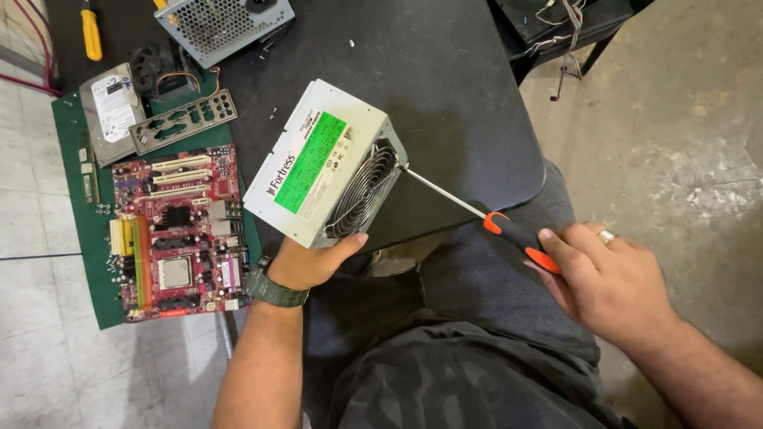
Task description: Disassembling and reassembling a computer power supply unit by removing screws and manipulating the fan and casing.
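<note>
**Power supply box steadied at the table edge, screwdriver tip set at its fan corner**

At nine o'clock, a red printed circuit board (pixel 176 230) studded with white slots and a square silver chip is seen lying flat on a green mat (pixel 75 238). Above it, at ten o'clock, a silver hard drive (pixel 111 111) and a perforated metal back plate (pixel 184 121) are laid side by side, with a yellow-handled tool (pixel 91 33) near the top edge. A second grey metal box with a perforated lid (pixel 222 25) is found at eleven o'clock.

At the centre, the white metal power supply box with a green label and a round wire fan grille (pixel 322 163) is propped tilted on the black table (pixel 445 87), near its front edge. It is gripped from below by the left hand (pixel 314 260): the thumb is pressed against the lower corner beside the grille, the other fingers being hidden beneath. A dark green wristwatch (pixel 274 290) is worn on that wrist.

At three o'clock, the orange-and-black-handled screwdriver (pixel 520 242) is clamped in the closed fingers of the right hand (pixel 608 282), a ring showing on one finger. Its steel shaft is run up to ten o'clock, the tip set at the box's corner by the grille.
</note>
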